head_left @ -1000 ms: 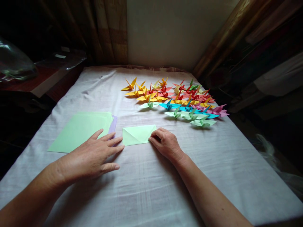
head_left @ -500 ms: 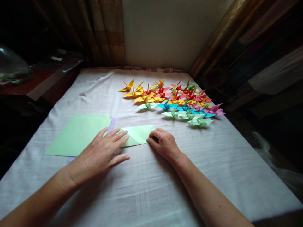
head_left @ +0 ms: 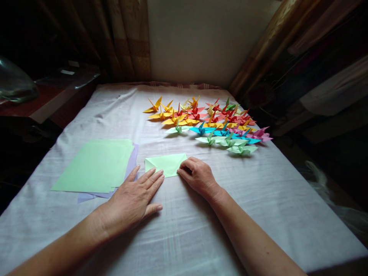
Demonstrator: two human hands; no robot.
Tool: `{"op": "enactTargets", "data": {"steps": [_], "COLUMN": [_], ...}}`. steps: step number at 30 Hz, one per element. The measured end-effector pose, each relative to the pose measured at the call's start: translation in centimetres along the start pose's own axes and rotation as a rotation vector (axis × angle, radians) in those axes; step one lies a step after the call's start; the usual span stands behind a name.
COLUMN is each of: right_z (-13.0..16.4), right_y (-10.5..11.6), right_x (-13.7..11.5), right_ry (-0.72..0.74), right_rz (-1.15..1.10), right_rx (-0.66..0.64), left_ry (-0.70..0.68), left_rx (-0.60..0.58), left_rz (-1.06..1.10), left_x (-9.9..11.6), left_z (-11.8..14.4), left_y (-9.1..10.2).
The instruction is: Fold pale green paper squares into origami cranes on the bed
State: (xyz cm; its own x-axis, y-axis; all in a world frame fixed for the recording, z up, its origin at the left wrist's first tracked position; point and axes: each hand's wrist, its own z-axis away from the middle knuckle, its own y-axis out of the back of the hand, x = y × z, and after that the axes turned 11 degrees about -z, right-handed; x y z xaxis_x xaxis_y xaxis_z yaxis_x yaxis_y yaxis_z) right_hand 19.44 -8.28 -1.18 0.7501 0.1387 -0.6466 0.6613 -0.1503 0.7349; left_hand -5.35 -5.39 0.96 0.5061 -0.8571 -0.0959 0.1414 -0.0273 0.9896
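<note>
The head view shows a folded pale green paper rectangle (head_left: 166,164) lying flat on the white cloth-covered desk (head_left: 201,230), near the middle. The right hand (head_left: 198,177) pinches its right near corner with bent fingers. The left hand (head_left: 135,199) lies flat and open, fingertips touching the near left edge. A stack of green and lilac sheets (head_left: 94,165) lies left; colourful paper cranes (head_left: 207,122) stand farther away.
</note>
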Motion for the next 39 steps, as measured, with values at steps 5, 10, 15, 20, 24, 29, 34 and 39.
{"op": "enactTargets", "data": {"steps": [5,10,15,20,24,29,34,39], "right_z": [0.0,0.0,0.0,0.0,0.0,0.1,0.1,0.3], "right_y": [0.1,0.1,0.1,0.1,0.1,0.1,0.1,-0.1], "right_x": [0.0,0.0,0.0,0.0,0.2,0.3,0.2,0.4], "right_ry": [0.007,-0.005,-0.004,-0.002,0.005,0.013,0.027,0.055], "right_rz": [-0.001,-0.005,-0.011,-0.009,-0.012,-0.012,-0.009,0.009], "right_rx": [-0.006,-0.005,-0.010,-0.007,-0.011,-0.018,-0.015,0.009], "left_ry": [0.047,0.060,0.072,0.111,0.224,0.327,0.346,0.363], "left_rx": [-0.026,-0.082,-0.080,0.004,0.084,0.178,0.187,0.223], "left_rz": [-0.014,-0.012,-0.048,-0.102,-0.163,-0.136,-0.051,0.077], "left_x": [-0.6,-0.7,-0.7,-2.2,-3.2,-3.6,-3.9,-4.3], "left_z": [0.9,1.3,1.6,1.8,0.3,-1.4,-1.4,-1.7], "left_y": [0.9,2.2,3.1,3.4,3.7,2.4,1.5,1.6]}}
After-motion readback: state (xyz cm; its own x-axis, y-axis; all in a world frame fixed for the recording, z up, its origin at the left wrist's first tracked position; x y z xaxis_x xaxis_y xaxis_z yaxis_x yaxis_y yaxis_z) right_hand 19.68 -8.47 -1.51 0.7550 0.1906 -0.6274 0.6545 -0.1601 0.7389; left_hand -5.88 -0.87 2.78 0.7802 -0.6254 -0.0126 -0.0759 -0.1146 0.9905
